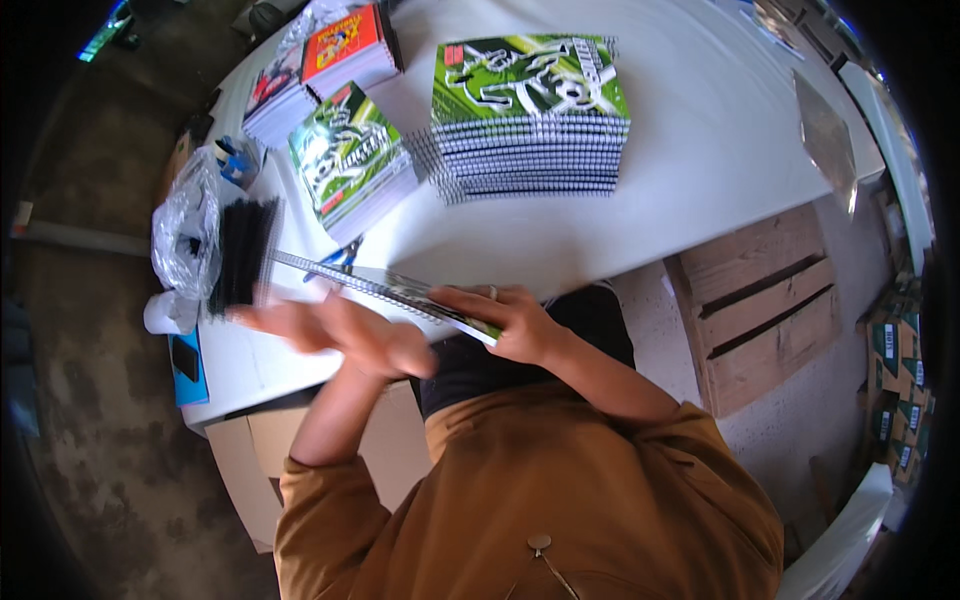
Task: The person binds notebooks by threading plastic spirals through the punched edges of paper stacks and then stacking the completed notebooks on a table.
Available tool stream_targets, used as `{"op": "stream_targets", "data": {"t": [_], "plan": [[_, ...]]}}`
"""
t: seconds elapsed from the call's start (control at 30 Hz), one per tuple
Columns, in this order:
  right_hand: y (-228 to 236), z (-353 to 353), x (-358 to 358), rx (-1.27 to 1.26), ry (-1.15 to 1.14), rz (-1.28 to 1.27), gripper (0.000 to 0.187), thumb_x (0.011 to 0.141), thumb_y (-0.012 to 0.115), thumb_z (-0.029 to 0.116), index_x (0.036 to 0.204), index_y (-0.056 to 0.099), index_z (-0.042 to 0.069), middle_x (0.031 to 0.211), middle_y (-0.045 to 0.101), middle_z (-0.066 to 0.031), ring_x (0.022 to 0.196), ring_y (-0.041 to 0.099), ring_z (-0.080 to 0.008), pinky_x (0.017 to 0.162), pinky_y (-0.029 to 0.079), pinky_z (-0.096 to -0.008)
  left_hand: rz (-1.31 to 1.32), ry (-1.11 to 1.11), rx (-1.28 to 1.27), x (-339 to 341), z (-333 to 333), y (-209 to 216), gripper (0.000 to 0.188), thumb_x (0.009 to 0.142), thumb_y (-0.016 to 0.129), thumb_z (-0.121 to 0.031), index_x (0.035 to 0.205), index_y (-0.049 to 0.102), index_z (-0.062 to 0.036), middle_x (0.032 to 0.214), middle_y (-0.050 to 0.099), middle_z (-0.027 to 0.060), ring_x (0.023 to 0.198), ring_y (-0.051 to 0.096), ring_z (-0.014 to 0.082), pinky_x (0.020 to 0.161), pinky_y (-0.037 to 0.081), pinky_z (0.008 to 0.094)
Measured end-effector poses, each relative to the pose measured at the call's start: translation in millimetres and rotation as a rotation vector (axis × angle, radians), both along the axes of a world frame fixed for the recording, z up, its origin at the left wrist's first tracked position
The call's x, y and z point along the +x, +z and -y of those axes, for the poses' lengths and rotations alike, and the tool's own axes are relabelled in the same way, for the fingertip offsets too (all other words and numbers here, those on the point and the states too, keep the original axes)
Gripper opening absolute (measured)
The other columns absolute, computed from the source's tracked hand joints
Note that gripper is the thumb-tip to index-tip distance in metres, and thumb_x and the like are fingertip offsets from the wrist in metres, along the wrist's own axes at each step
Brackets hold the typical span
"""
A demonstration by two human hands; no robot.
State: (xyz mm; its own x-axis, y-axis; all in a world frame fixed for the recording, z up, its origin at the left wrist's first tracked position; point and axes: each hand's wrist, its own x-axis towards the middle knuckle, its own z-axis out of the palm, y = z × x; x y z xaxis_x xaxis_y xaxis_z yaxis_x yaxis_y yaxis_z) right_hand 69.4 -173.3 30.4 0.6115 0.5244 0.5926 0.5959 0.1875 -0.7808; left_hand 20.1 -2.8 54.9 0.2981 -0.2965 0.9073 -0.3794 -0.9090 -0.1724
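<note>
My right hand (505,322) grips a spiral notebook (405,290) by its right end and keeps it tilted on edge above the table's near side. A wire coil runs along the notebook's upper-left edge. Smeared by motion, my left hand (340,332) is beside the coil with its fingers stretched out and nothing visible in them. Just past the notebook lie blue-handled pliers (347,253), partly covered. A bundle of black coils (245,248) is left of them. Farther off stand a tall stack of green football-cover notebooks (530,110) and a smaller green-cover stack (352,155).
An orange-cover stack (345,45) and another stack (280,95) stand at the far left. A clear plastic bag (187,220), a white roll (170,313) and a phone (185,357) line the left edge. A wooden pallet (760,310) lies right of the table (700,150).
</note>
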Motion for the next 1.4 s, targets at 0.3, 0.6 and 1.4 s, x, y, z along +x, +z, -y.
{"op": "stream_targets", "data": {"t": [0.3,0.6,1.4], "plan": [[1,-9,-3,0.042,-0.044,0.0,0.042,0.073,0.065,-0.002,0.114,0.059,0.004,0.101,0.065,-0.0131,0.089,0.065,-0.0275,0.077,0.051,-0.0344,-0.355,-0.171,0.108,-12,8,-41,0.118,0.07,0.039,-0.081,0.138,0.007,0.0104,0.139,0.018,0.034,0.131,0.016,0.0473,0.102,-0.003,0.0624],[-1,-7,-1,0.03,0.027,0.018,0.04,0.075,0.063,0.003,0.115,0.059,0.003,0.105,0.064,-0.0146,0.089,0.064,-0.0293,0.076,0.051,-0.0359,0.015,0.039,0.264,6,-29,-31,0.086,0.087,0.033,-0.063,0.135,0.025,0.0073,0.13,0.033,0.0332,0.121,0.024,0.0597,0.097,0.018,0.065],[3,-6,27,0.102,0.086,-0.384,0.023,0.083,0.063,0.015,0.101,0.062,0.0,0.086,0.067,-0.0103,0.077,0.063,-0.0182,0.072,0.047,-0.029,-0.791,0.024,-0.399,60,17,67,0.042,0.084,0.062,-0.031,0.054,0.053,-0.0041,0.049,0.047,0.0087,0.044,0.047,0.0266,0.044,0.037,0.0375]]}}
